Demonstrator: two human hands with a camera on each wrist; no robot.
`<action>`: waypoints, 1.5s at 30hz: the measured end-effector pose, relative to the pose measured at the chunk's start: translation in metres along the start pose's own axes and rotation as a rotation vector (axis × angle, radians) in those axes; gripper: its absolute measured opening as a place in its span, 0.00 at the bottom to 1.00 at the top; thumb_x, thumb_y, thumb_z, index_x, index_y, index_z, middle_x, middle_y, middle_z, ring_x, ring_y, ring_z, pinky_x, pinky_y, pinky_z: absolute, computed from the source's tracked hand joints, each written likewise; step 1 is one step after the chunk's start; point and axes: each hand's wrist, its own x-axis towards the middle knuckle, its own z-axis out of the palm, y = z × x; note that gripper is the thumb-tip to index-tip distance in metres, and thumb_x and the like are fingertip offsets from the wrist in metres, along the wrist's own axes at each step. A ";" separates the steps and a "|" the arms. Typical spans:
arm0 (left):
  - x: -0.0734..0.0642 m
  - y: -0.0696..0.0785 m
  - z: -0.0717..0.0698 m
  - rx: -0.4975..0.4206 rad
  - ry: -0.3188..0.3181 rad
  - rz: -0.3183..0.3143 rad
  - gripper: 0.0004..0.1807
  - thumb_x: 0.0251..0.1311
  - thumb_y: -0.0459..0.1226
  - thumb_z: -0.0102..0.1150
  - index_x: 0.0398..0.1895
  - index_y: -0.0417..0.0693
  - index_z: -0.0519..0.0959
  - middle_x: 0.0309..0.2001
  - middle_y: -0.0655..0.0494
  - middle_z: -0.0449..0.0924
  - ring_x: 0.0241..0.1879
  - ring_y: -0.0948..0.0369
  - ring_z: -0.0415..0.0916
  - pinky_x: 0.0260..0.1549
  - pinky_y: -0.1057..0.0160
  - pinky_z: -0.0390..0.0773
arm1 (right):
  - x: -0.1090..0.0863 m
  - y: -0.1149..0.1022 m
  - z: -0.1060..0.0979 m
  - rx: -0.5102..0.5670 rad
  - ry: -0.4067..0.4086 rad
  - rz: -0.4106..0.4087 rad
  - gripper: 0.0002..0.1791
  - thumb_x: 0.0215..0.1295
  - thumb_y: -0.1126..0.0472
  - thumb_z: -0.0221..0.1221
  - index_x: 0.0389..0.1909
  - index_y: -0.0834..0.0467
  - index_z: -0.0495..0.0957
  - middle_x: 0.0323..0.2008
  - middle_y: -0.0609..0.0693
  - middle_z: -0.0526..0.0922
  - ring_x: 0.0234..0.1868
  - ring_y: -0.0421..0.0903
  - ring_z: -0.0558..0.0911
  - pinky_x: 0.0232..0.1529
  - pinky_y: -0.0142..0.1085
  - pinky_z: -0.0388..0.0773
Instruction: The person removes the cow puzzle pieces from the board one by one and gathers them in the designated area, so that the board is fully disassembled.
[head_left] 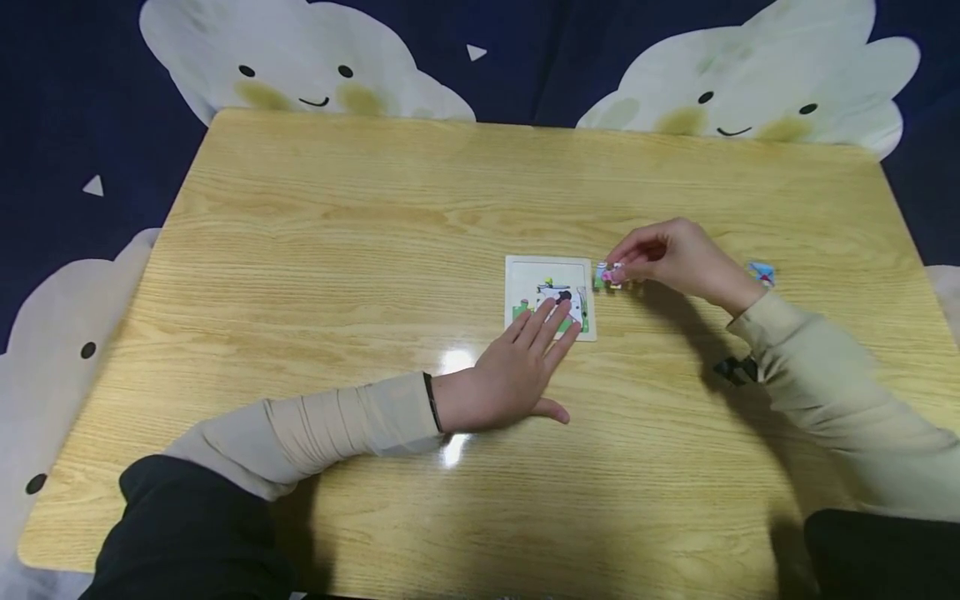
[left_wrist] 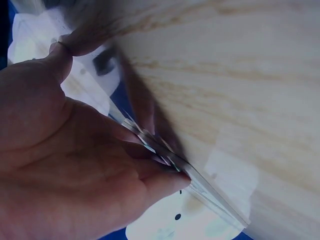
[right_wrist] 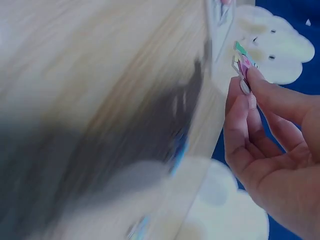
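Head view: puzzle tray point(head_left: 509, 283) holds several picture pieces point(head_left: 551, 288).

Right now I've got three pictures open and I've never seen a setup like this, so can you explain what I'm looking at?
Happily. There's no machine here, just a person's two bare hands. The wide picture comes from a camera worn on the head, looking down; the other two come from cameras on the left and right wrists, so they look tilted.

On the wooden table lies a small white-edged board, apparently a puzzle with part of its picture in place. The left hand rests on it, fingers outstretched. The right hand pinches a pink and green piece just beside the board. Farther right lies a blue piece. Behind the table is dark blue cloth with smiling clouds.
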 end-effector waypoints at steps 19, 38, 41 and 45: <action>0.001 0.001 -0.002 0.018 0.020 0.006 0.59 0.58 0.75 0.28 0.78 0.41 0.38 0.77 0.37 0.32 0.76 0.45 0.33 0.71 0.53 0.46 | -0.040 0.037 -0.005 -0.240 0.115 -0.058 0.07 0.54 0.70 0.70 0.33 0.57 0.88 0.31 0.52 0.87 0.25 0.33 0.79 0.27 0.22 0.70; -0.002 -0.004 -0.002 -0.133 0.006 0.025 0.58 0.59 0.73 0.35 0.78 0.41 0.36 0.77 0.38 0.26 0.76 0.46 0.26 0.72 0.53 0.40 | -0.025 0.013 0.000 -0.182 0.097 -0.125 0.06 0.58 0.68 0.68 0.36 0.58 0.87 0.30 0.48 0.86 0.27 0.40 0.82 0.29 0.24 0.74; -0.003 -0.004 -0.003 -0.139 0.006 0.025 0.58 0.59 0.73 0.36 0.78 0.41 0.36 0.77 0.38 0.26 0.76 0.46 0.26 0.72 0.53 0.41 | -0.011 0.000 0.008 -0.152 0.074 -0.139 0.04 0.60 0.66 0.67 0.36 0.58 0.87 0.30 0.49 0.87 0.29 0.43 0.83 0.30 0.25 0.75; -0.003 -0.004 -0.004 -0.129 0.012 0.031 0.58 0.60 0.73 0.36 0.78 0.41 0.37 0.77 0.39 0.27 0.76 0.46 0.27 0.72 0.53 0.41 | 0.008 -0.016 0.022 -0.103 0.042 -0.190 0.04 0.61 0.68 0.66 0.36 0.59 0.87 0.33 0.50 0.87 0.31 0.44 0.83 0.32 0.27 0.75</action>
